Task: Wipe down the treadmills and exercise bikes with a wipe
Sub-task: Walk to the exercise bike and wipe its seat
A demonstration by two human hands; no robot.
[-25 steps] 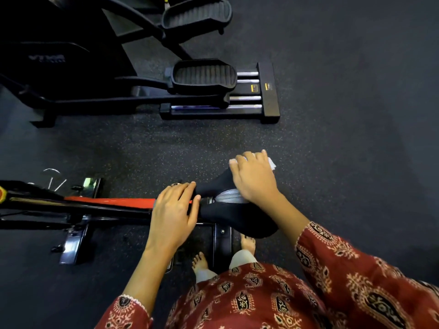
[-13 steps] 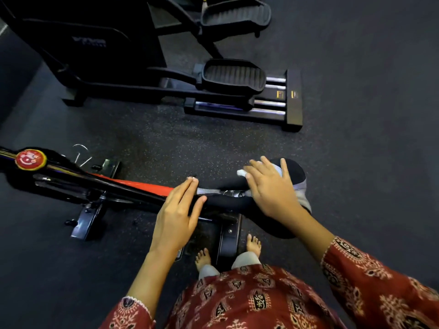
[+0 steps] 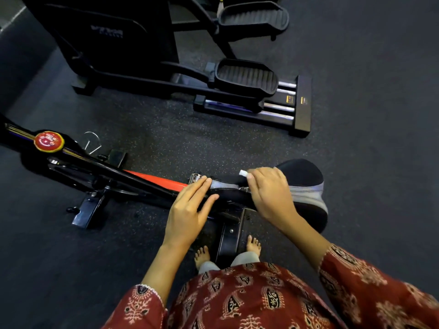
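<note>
A black and red exercise bike (image 3: 152, 180) stands below me, its black and grey saddle (image 3: 306, 186) at centre right. My right hand (image 3: 270, 193) lies on the saddle's narrow front part with a white wipe (image 3: 242, 172) under its fingers; only a corner of the wipe shows past the fingertips. My left hand (image 3: 190, 210) rests with straight fingers on the nose of the saddle, where the frame meets it. A round red knob (image 3: 49, 141) sits on the bike's frame at the far left.
A black elliptical trainer (image 3: 166, 67) stands beyond the bike, its two foot pedals (image 3: 245, 76) and rear rail base (image 3: 303, 105) toward the upper right. Dark speckled rubber floor lies all around. My bare feet (image 3: 202, 256) stand either side of the bike's rear base.
My right hand has slid with the wipe from the rear of the saddle toward its nose, uncovering the wide back part. My left hand stays at the nose. The camera has shifted.
</note>
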